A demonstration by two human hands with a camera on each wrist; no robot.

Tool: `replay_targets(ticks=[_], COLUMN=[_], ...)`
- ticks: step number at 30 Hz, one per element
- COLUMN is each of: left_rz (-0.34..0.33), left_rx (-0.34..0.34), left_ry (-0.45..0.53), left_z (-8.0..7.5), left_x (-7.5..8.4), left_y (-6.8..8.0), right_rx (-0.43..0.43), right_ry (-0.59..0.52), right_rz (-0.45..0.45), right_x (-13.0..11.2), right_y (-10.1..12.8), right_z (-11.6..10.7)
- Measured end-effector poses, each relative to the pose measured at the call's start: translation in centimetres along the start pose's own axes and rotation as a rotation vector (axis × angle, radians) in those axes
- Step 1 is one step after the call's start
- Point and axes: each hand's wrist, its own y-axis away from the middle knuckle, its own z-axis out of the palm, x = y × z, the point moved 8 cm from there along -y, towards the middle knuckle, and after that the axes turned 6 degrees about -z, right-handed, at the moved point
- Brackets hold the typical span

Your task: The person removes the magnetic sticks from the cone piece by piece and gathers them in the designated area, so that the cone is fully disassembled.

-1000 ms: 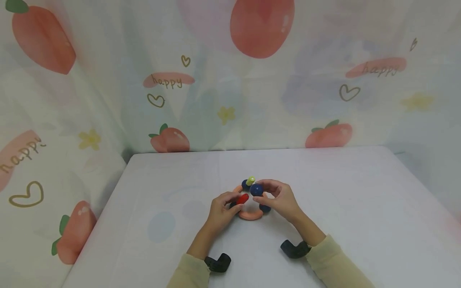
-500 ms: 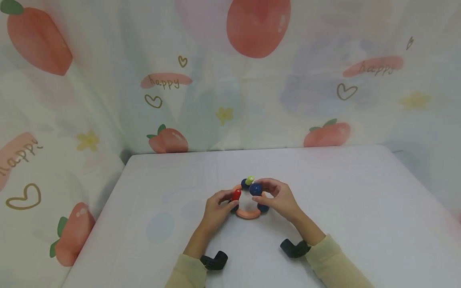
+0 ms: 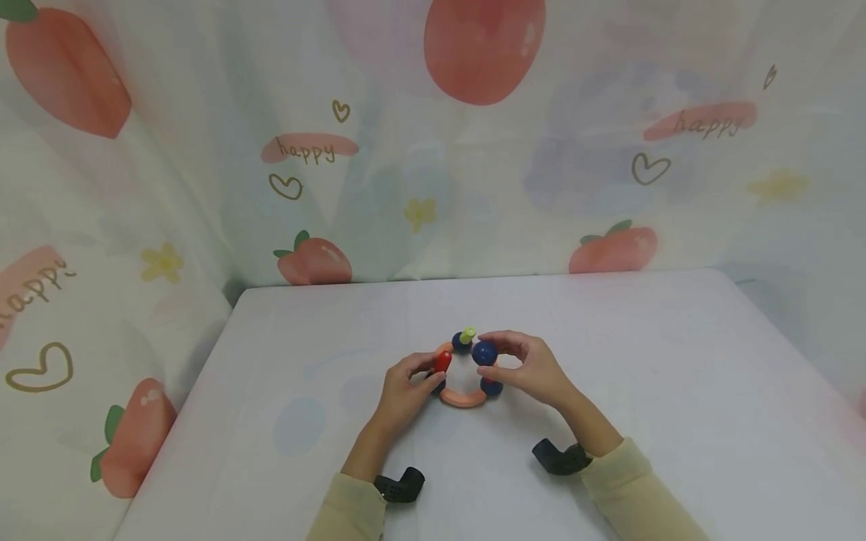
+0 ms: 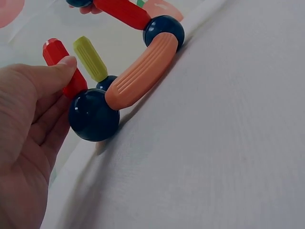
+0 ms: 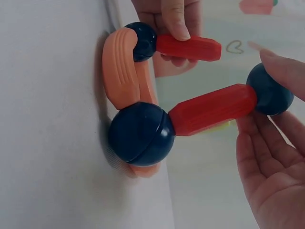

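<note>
A ring of curved orange rods (image 4: pixel 145 71) and dark blue balls (image 4: pixel 94 114) lies on the white table. My left hand (image 3: pixel 404 394) pinches a red rod (image 4: pixel 75 87) between thumb and fingers; the rod rises from the ring's left ball, nearly upright. On the right, another red rod (image 5: pixel 214 109) stands up from a ring ball (image 5: pixel 142 133) and carries a blue ball (image 5: pixel 270 90) at its top. My right hand (image 3: pixel 531 368) holds that upper ball between thumb and fingers. At the far ball stands a yellow-green rod (image 4: pixel 90 58), with no hand on it.
The white table (image 3: pixel 325 451) stretches around the ring on all sides. Behind it hangs a printed cloth (image 3: pixel 379 180) with peaches and hearts. A black wrist camera mount sticks out from each wrist, the left mount (image 3: pixel 401 485) and the right mount (image 3: pixel 561 457).
The red rod in my left hand has swung from leaning right to nearly upright, and that hand has shifted slightly left. My right hand keeps hold of the upper ball.
</note>
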Motion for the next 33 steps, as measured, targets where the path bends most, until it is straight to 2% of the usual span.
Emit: replay_targets(ticks=[2, 7, 10, 15, 17, 20, 22, 25, 30, 33], left_rz=[0.008, 0.014, 0.012, 0.075, 0.081, 0.043, -0.031, -0.088, -0.134, -0.164], left_rx=[-0.002, -0.010, 0.018, 0.135, 0.144, 0.090, 0.043, 0.007, 0.046, 0.039], left_ry=[-0.006, 0.011, -0.014, -0.066, -0.015, 0.100, 0.177, 0.224, 0.244, 0.236], left_z=[0.0, 0.4, 0.3, -1.0, -1.3, -0.4, 0.8, 2.5, 3.7, 4.4], left_x=[0.1, -1.9, -2.8, -1.3, 0.7, 3.0, 3.8, 3.1, 2.4, 1.7], left_y=[0.0, -0.5, -0.8, -0.8, -0.5, -0.3, 0.0, 0.1, 0.4, 0.5], right_rx=[-0.009, -0.024, -0.029, -0.044, -0.049, -0.051, -0.053, -0.052, -0.048, -0.052], right_ry=[0.011, 0.032, 0.021, -0.035, -0.054, -0.071, -0.086, -0.117, -0.158, -0.159], right_rz=[-0.005, 0.010, 0.012, -0.003, -0.010, -0.034, -0.048, -0.059, -0.037, -0.031], right_x=[-0.9, -2.1, -1.9, -0.2, 0.6, 1.1, 1.1, 1.1, 1.5, 1.7], right_y=[0.0, 0.0, 0.0, 0.0, 0.0, 0.0, 0.0, -0.1, 0.0, 0.1], right_z=[-0.1, -0.2, -0.2, -0.1, -0.1, -0.1, -0.1, -0.2, -0.2, -0.2])
